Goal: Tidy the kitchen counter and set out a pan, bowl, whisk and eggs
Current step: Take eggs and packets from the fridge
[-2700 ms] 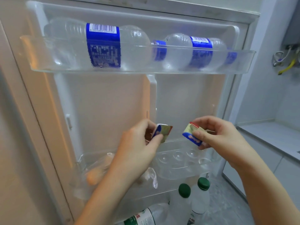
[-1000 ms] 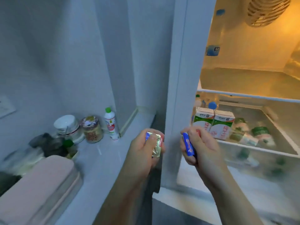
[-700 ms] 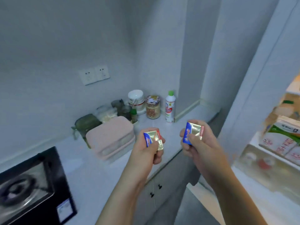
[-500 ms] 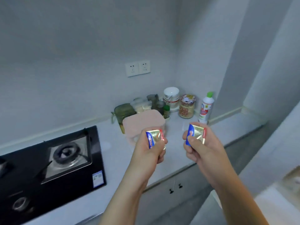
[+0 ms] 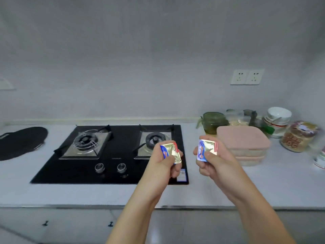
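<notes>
Over the right end of the black glass gas hob (image 5: 79, 171), the left hand (image 5: 162, 167) pinches a small gold-and-blue foil packet (image 5: 171, 153) — the right hand (image 5: 217, 163), just past that edge, pinches a second matching packet (image 5: 207, 149).

Pale grey wall (image 5: 140, 50) filling upper half, dim even light falling across it. Double white socket (image 5: 247, 77) sitting high on right. White countertop (image 5: 88, 194) running full width beneath. Black two-burner gas hob (image 5: 112, 171) lying sunk into countertop, left of centre. Pale cabinet fronts (image 5: 70, 224) with small dark knobs (image 5: 110, 224) showing below counter edge.
</notes>
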